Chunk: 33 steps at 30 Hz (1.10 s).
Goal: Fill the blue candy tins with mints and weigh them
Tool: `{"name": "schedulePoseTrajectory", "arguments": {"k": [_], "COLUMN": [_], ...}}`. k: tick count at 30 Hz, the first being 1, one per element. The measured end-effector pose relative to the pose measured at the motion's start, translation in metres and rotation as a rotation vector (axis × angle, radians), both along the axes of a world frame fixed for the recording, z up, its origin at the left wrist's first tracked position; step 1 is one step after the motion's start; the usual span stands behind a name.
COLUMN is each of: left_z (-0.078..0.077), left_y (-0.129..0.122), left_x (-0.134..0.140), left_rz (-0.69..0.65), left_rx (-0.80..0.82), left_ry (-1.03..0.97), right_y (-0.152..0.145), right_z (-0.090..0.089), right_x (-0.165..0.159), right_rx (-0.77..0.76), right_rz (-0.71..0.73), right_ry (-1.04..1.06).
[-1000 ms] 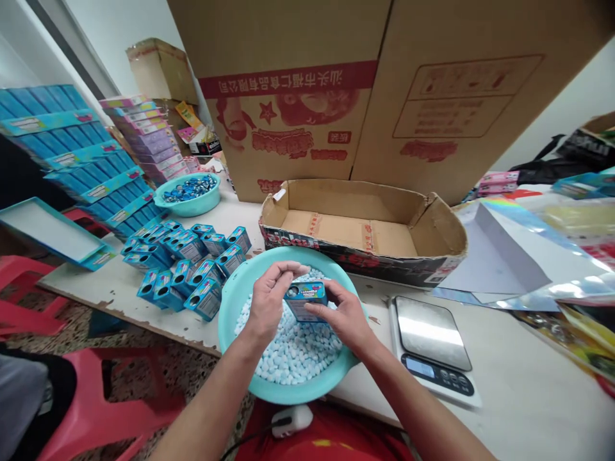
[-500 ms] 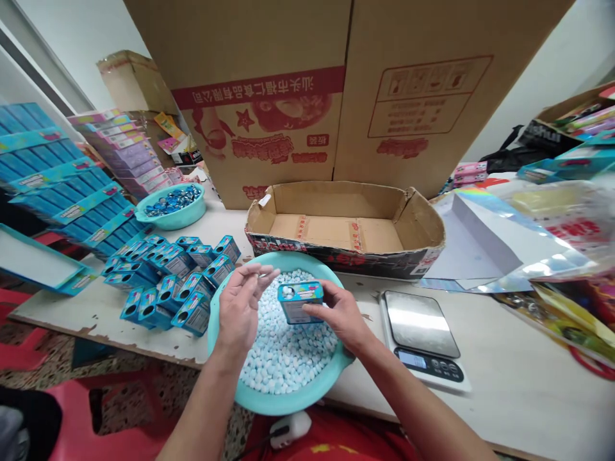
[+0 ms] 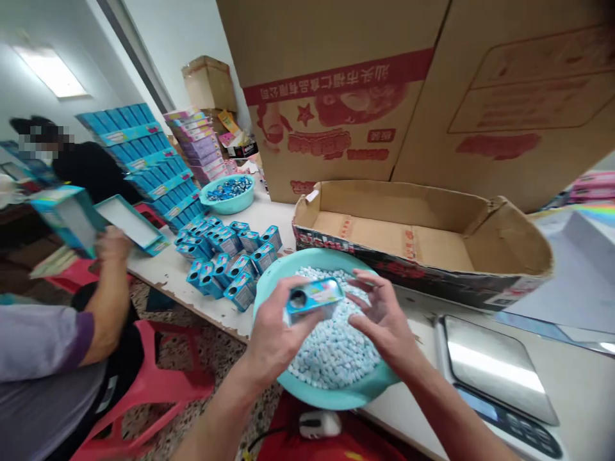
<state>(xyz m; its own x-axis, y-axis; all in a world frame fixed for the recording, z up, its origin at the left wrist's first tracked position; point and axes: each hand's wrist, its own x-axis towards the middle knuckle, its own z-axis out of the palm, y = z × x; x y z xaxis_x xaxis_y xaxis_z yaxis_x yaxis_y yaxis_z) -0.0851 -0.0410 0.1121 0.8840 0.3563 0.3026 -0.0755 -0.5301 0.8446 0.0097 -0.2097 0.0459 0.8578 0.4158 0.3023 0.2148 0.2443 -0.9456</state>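
Note:
My left hand (image 3: 278, 326) grips a small blue candy box (image 3: 317, 296) between thumb and fingers, its round top hole facing up. Just right of the box, my right hand (image 3: 382, 320) is held with fingers apart and nothing in it. Both hands are above a turquoise basin (image 3: 319, 398) filled with pale blue and white candies (image 3: 331, 352). To the left of the basin, several similar blue boxes (image 3: 240, 291) with round holes stand in a group on the table (image 3: 192, 301).
A shallow cardboard tray (image 3: 432, 240) lies behind the basin, before a large carton (image 3: 336, 38). The scale (image 3: 497, 365) sits at right. A smaller basin (image 3: 230, 203) holds blue wrapped pieces. At left, a co-worker's hand (image 3: 113, 246) is by an open display box (image 3: 72, 221); red stools (image 3: 158, 384) stand below.
The candy box has passed from my right hand to my left. My right hand has opened beside it. The view has swung left, bringing a co-worker into sight.

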Motion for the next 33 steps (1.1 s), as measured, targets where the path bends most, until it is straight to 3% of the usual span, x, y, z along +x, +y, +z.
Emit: {"name": "schedulePoseTrajectory", "arguments": {"k": [3, 6, 8, 11, 14, 19, 23, 27, 30, 33], "left_z": [-0.003, -0.046, -0.090, -0.151, -0.181, -0.189, -0.189, -0.188, -0.191, -0.196], "left_y": [0.040, 0.096, 0.126, 0.151, 0.161, 0.186, 0.206, 0.198, 0.191, 0.205], "left_x": [-0.032, -0.055, -0.058, -0.045, -0.019, 0.020, 0.030, 0.012, -0.013, -0.027], "left_rz": [0.516, 0.952, 1.046, 1.000, 0.953, 0.926, 0.833, 0.779, 0.903, 0.998], "left_rx": [0.087, 0.121, 0.013, -0.104, -0.079, 0.118, 0.173, 0.318, 0.514, 0.395], "left_ry": [-0.096, -0.159, -0.140, -0.117, -0.169, -0.256, -0.225, -0.151, -0.176, -0.112], "right_y": [-0.020, -0.046, -0.057, -0.058, -0.049, -0.039, -0.042, -0.049, -0.057, -0.069], "right_z": [-0.002, 0.003, 0.009, 0.017, 0.019, 0.011, 0.002, -0.005, -0.008, -0.011], "right_x": [0.018, 0.041, 0.052, 0.063, 0.068, 0.067, 0.066, 0.063, 0.060, 0.057], "right_rx": [-0.110, -0.241, -0.286, -0.330, -0.350, -0.404, -0.451, -0.505, -0.543, -0.567], "right_rz": [-0.149, -0.282, -0.375, -0.434, -0.377, -0.266, -0.207, -0.183, -0.180, -0.209], "right_ry": [-0.008, -0.003, -0.040, -0.089, -0.107, -0.102, -0.065, -0.046, -0.022, 0.029]}}
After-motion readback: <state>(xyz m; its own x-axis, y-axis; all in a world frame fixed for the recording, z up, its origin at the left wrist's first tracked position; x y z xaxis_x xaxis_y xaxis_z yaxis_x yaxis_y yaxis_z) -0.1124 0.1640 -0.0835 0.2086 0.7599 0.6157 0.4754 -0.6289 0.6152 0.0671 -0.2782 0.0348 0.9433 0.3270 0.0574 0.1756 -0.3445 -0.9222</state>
